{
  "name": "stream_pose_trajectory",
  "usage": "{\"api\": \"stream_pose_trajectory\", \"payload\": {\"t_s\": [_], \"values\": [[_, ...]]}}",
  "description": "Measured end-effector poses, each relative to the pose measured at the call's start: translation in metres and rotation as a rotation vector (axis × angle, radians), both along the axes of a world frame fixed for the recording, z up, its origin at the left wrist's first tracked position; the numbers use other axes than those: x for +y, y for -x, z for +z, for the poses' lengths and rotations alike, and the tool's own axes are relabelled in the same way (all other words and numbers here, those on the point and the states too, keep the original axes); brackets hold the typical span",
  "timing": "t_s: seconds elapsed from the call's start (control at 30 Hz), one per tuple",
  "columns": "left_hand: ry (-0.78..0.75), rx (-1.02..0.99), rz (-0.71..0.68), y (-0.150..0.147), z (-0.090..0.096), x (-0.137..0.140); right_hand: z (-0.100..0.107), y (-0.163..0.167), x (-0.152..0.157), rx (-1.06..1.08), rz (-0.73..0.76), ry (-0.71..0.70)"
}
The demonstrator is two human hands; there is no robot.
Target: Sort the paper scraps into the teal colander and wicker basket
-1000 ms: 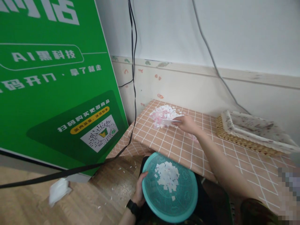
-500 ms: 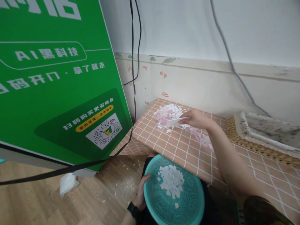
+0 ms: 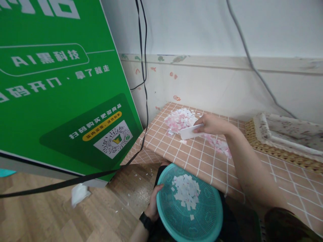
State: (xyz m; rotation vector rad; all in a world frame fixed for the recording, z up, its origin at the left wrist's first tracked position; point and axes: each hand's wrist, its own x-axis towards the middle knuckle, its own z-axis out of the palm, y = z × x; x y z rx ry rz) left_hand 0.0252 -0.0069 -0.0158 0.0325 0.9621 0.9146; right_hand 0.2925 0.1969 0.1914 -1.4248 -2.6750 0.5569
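Observation:
My right hand [image 3: 210, 124] pinches a flat white card [image 3: 188, 132], its long edge down at the tabletop. Just beyond the card lies a heap of small white and pink paper pieces [image 3: 178, 119]. A second strip of pink and white pieces [image 3: 219, 146] lies under and below my right wrist. My left hand [image 3: 154, 203] grips the left rim of a teal plastic basket [image 3: 176, 232], held at the table's front edge. Inside the basket is a pile of small white paper squares [image 3: 186, 191]. My left fingers are partly hidden under the basket.
A checked brown cloth covers the table [image 3: 161, 144]. At the right stands a cloth-lined wicker basket [image 3: 282, 151] by the wall. A green cabinet [image 3: 63, 127] fills the left, with dark cables [image 3: 142, 67] hanging beside it. A white bag [image 3: 79, 194] and paper scraps lie on the floor.
The card in my right hand has tilted, showing more of its face near the heap. My left hand still holds the teal basket. The whole view has shifted slightly.

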Motion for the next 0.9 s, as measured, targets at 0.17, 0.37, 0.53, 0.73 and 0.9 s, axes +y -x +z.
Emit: {"api": "stream_pose_trajectory", "payload": {"t_s": [0.17, 0.37, 0.53, 0.73, 0.9], "values": [[-0.013, 0.015, -0.014, -0.002, 0.004, 0.001, 0.007, -0.01, -0.003, -0.009, -0.03, 0.004], [-0.012, 0.034, -0.027, -0.005, 0.008, 0.001, 0.011, -0.005, -0.009, -0.004, 0.018, 0.02], [-0.009, 0.042, -0.036, -0.005, 0.009, 0.001, 0.004, 0.003, -0.006, -0.009, 0.01, 0.028], [-0.006, 0.041, -0.022, -0.004, 0.006, 0.001, 0.002, 0.005, -0.004, 0.027, 0.001, 0.019], [0.0, 0.037, -0.012, -0.005, 0.002, 0.001, 0.004, 0.004, -0.008, 0.012, 0.033, 0.066]]}}
